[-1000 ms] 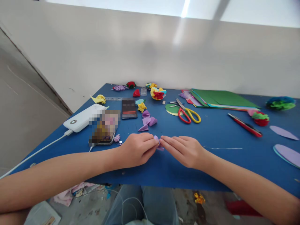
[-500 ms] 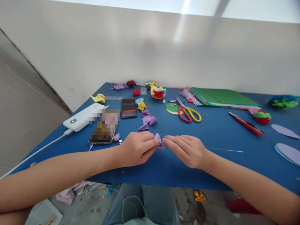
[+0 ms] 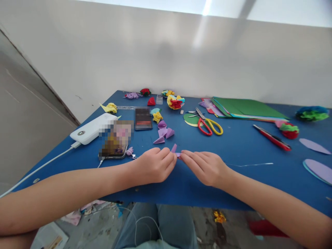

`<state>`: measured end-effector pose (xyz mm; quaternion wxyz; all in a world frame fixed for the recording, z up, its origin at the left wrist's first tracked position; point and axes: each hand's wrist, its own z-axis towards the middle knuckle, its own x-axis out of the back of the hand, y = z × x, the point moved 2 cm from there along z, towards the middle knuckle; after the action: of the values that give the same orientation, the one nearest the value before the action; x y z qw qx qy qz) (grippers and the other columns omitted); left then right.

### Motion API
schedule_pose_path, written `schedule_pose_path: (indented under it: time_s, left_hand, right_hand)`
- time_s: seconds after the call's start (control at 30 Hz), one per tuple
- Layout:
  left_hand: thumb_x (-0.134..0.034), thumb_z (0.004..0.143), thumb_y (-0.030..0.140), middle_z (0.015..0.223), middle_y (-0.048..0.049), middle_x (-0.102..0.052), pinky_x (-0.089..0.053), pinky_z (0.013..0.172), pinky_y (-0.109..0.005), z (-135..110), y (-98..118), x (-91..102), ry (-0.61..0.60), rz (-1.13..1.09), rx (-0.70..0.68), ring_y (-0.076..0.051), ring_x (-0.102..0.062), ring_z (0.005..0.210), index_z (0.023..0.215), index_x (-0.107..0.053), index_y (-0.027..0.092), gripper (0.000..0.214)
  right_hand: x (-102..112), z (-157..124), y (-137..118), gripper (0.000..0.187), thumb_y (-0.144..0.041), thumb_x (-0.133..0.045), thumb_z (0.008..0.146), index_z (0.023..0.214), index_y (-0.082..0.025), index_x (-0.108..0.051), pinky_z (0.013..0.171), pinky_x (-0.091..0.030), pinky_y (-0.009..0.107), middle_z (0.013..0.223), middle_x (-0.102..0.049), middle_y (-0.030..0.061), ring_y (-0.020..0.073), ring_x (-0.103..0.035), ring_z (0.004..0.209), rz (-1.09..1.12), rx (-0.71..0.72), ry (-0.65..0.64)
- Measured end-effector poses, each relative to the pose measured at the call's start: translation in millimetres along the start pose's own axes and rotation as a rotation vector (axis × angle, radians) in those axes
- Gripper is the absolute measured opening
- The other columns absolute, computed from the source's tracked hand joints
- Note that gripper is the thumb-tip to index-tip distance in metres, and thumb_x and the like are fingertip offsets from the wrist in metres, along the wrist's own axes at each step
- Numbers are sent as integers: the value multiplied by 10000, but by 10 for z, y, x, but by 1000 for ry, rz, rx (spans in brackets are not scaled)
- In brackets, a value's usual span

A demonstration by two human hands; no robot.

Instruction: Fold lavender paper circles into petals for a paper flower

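Just above the blue table (image 3: pixel 181 193), my left hand (image 3: pixel 157 165) and my right hand (image 3: pixel 204 167) meet fingertip to fingertip. Between them is a small piece of purple paper (image 3: pixel 174 148), pinched by both hands; most of it is hidden by the fingers. A little behind my left hand lie several folded purple paper cones (image 3: pixel 163 132). Further right rest scissors (image 3: pixel 207 123) with one red and one yellow handle, open over a round green paper piece (image 3: pixel 191 119).
On the left are a white power bank (image 3: pixel 93 129) with a cable, a phone (image 3: pixel 118 140) and a darker phone (image 3: pixel 143 119). Paper flowers (image 3: pixel 175 102) line the back. Coloured sheets (image 3: pixel 249 107), a red utility knife (image 3: pixel 273 138) and purple paper ovals (image 3: pixel 320 169) lie right.
The purple paper has turned between my fingers: its upright part now leans right and looks narrower. My hands stay in nearly the same place, with the left fingers curled in a little more.
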<state>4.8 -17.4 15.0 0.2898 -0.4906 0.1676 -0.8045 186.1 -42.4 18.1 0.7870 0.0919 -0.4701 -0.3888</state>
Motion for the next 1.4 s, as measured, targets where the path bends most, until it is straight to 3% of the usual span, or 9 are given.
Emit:
schedule_pose_path:
  time_s: [0.43,0.97,1.4]
  left_hand:
    - [-455,865,125,718,-68,-579,-370,485,-262,3,7,-3,-9,5,21,-150,-526,645,947,-563,52,154]
    - [-459,860,135,717,-62,-570,-363,466,-268,-24,4,-10,26,12,6,-144,-523,626,944,-557,45,157]
    - [-495,848,150,754,-67,-577,-381,492,-265,-18,-34,25,66,25,-25,-146,-545,652,951,-560,36,167]
  right_hand:
    - [-18,24,-63,252,-96,-401,845,971,-36,-611,502,-419,276,935,-670,173,153,-603,604,-126,60,-96]
    - [18,15,-35,239,-87,-401,836,955,-39,-601,542,-429,281,925,-667,171,163,-613,661,-38,-3,-12]
    - [42,45,-53,257,-97,-396,831,940,-33,-619,504,-418,272,960,-664,193,160,-604,616,-131,31,-54]
